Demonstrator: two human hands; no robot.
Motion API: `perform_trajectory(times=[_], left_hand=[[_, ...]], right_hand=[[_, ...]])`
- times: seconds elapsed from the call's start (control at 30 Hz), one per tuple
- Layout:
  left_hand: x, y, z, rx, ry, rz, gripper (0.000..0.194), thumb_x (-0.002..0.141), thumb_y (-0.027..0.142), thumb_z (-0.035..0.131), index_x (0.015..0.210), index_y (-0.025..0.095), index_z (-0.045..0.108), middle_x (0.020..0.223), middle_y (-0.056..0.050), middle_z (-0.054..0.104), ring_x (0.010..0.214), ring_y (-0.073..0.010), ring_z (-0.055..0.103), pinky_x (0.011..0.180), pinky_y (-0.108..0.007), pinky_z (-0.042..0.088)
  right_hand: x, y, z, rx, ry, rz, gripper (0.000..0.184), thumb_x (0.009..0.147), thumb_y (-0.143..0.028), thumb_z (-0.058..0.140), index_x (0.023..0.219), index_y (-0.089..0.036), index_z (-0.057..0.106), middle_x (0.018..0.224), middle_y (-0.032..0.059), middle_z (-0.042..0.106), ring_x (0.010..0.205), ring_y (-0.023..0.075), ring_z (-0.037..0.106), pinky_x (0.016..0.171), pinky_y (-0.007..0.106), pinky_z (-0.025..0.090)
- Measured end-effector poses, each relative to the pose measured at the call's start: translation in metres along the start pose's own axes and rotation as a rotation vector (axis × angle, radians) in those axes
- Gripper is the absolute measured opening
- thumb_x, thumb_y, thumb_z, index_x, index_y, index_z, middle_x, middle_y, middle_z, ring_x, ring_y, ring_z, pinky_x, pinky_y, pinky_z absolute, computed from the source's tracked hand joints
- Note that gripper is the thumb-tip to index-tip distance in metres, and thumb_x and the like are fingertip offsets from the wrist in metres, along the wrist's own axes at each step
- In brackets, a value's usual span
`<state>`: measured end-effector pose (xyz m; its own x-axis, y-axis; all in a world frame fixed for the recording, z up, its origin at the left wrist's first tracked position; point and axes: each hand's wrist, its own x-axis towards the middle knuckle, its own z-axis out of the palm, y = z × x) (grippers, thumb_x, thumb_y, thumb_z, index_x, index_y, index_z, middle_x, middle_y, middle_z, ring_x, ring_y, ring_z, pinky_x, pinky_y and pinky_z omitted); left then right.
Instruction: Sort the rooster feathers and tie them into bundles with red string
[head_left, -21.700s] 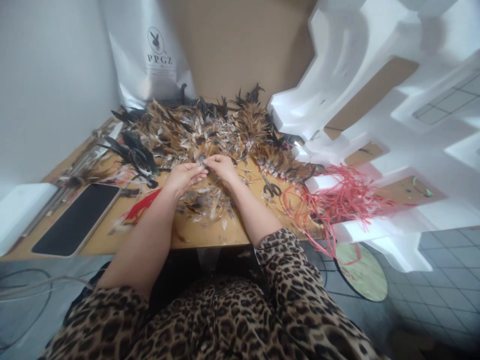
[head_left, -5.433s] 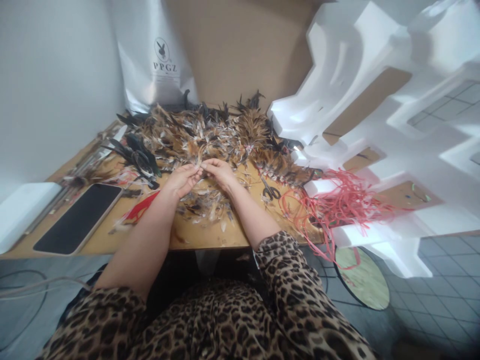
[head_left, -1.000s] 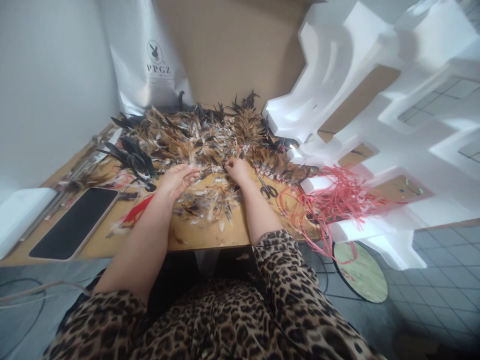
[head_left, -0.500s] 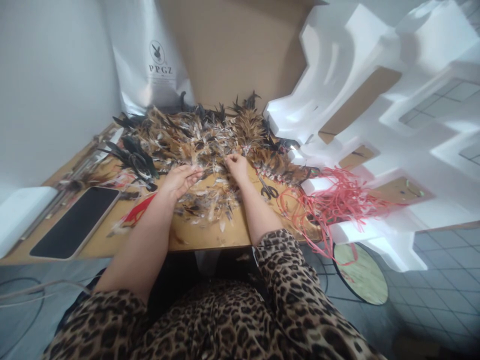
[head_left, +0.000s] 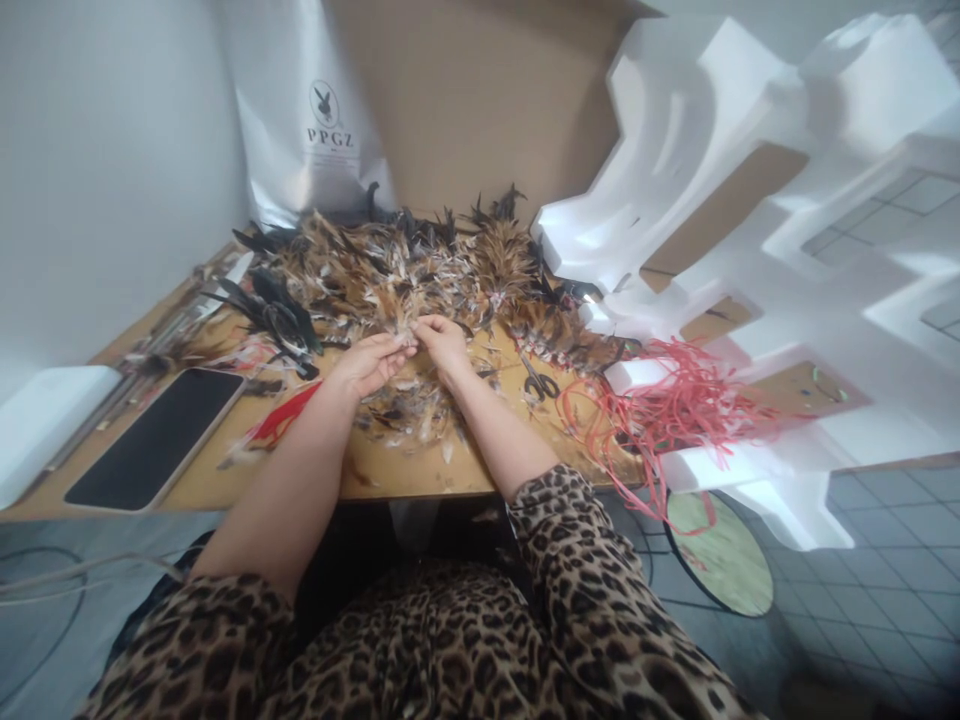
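A big heap of brown, tan and black feathers covers the back of a wooden table. My left hand and my right hand meet at the heap's front edge, fingertips together. Both pinch a small bunch of feathers between them. Loose feather scraps lie under my wrists. Small black scissors rest on the table right of my right forearm.
A black phone lies at the left, beside a white box. A red feather sits near my left arm. Tangled red strips and white foam packing fill the right. A silver bag stands behind.
My right hand, which reached right into the heap a second ago, has come back left to meet my left hand, and both now pinch feathers together.
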<state>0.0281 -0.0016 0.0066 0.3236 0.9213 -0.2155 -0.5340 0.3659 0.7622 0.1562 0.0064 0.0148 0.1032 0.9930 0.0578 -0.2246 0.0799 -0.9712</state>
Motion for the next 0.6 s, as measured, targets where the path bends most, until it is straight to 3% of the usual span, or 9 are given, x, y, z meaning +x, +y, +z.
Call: perform_trajectory(times=[0.13,0.27,0.4,0.6], left_hand=[[-0.002,0.003,0.002,-0.064,0.02,-0.022,0.013,0.078,-0.001,0.053,0.074,0.006,0.064,0.067,-0.006,0.066,0.055,-0.0062,0.061,0.047,-0.01,0.047],[-0.004,0.008,0.002,-0.207,0.004,-0.069,0.015,0.082,0.001,0.049,0.076,0.007,0.062,0.065,-0.004,0.063,0.054,-0.0039,0.059,0.047,-0.007,0.047],[-0.007,0.01,0.001,-0.304,-0.042,-0.112,0.019,0.085,0.002,0.043,0.078,0.007,0.06,0.065,-0.004,0.06,0.053,-0.0021,0.057,0.046,-0.005,0.045],[-0.006,0.009,0.001,-0.213,-0.039,-0.106,0.017,0.083,0.002,0.046,0.079,0.007,0.062,0.065,-0.005,0.063,0.052,-0.004,0.059,0.046,-0.007,0.046]], right_hand=[[0.004,0.002,-0.004,0.028,-0.046,0.018,0.02,0.062,-0.03,0.069,0.07,-0.014,0.06,0.056,-0.0051,0.055,0.049,0.0044,0.044,0.052,0.019,0.035],[0.005,-0.003,-0.012,0.197,-0.256,0.201,0.032,0.058,-0.036,0.074,0.079,-0.016,0.061,0.056,-0.0064,0.053,0.045,0.0027,0.039,0.044,0.017,0.026],[0.003,-0.004,-0.016,0.234,-0.41,0.247,0.037,0.055,-0.032,0.078,0.084,-0.016,0.061,0.063,-0.0045,0.058,0.049,0.0025,0.042,0.045,0.015,0.029],[0.004,0.001,-0.014,0.169,-0.373,0.162,0.03,0.055,-0.033,0.077,0.071,-0.015,0.058,0.058,-0.0046,0.058,0.047,0.0028,0.042,0.046,0.016,0.03]])
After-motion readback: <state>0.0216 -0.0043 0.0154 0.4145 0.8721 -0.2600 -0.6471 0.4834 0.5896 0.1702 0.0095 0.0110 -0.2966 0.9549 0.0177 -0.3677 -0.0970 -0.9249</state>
